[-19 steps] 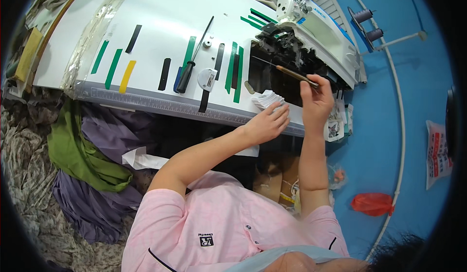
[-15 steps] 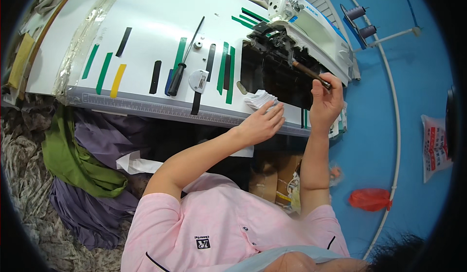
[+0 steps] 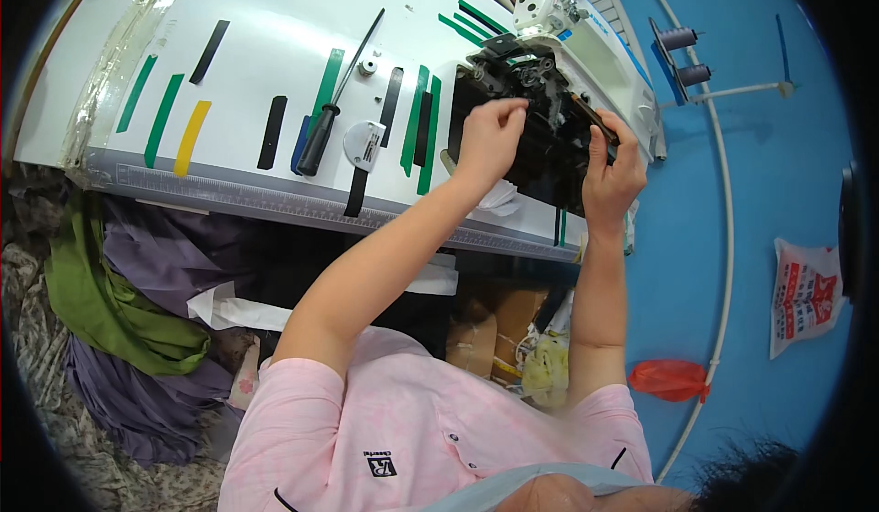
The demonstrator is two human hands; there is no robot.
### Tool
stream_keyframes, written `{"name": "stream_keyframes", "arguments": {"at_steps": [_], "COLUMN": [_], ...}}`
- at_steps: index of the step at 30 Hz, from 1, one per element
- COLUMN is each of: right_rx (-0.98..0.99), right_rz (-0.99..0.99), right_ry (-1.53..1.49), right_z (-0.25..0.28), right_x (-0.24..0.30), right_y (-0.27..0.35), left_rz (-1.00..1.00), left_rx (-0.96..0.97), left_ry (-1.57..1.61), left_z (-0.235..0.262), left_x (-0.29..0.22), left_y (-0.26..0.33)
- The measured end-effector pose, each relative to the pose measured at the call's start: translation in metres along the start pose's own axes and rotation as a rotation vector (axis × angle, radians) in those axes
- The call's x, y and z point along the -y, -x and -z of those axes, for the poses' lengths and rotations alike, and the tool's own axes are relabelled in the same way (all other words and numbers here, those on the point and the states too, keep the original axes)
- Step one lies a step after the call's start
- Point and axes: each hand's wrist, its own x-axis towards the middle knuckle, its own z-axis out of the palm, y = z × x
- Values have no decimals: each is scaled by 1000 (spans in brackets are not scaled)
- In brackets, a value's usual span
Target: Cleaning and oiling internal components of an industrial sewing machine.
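The sewing machine head point(image 3: 600, 49) lies tipped back, its dark underside point(image 3: 536, 77) exposed above the table cutout. Between its fingers my right hand point(image 3: 613, 178) grips a slim brown-handled tool point(image 3: 595, 116), angled toward the machine's underside; its tip is lost against the dark parts. My left hand point(image 3: 493, 141) hovers over the cutout beside the mechanism, fingers pinched together. Anything in that pinch is too small to make out. A white folded wad point(image 3: 500, 199) sits by the cutout's near edge, partly behind my left wrist.
Left of the cutout lie a black-handled screwdriver point(image 3: 319, 141), a metal needle plate point(image 3: 363, 146), a small round metal part point(image 3: 367, 67) and several coloured tape strips. A ruler strip point(image 3: 302, 210) edges the table. Thread cones point(image 3: 678, 38) stand at the far right.
My left hand has left the white wad and moved up over the cutout, its fingers now pinched. My right hand still holds the brown-handled tool near the mechanism. The view has shifted slightly.
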Motion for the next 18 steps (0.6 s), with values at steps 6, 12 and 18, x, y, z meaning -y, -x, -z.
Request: {"name": "stream_keyframes", "arguments": {"at_steps": [6,12,18], "right_rx": [3,-8,1], "right_rz": [-4,-113,-110], "right_ry": [-52,-168,-160], "right_z": [-12,-22,-18], "right_x": [-20,-39,-38], "right_y": [11,17,16], "left_rz": [446,445,482], "left_rx": [-102,-171,-171], "left_ry": [414,443,379], "left_z": [-23,-41,-45], "left_x": [-9,5,8], "left_y": [-44,-59,-65]}}
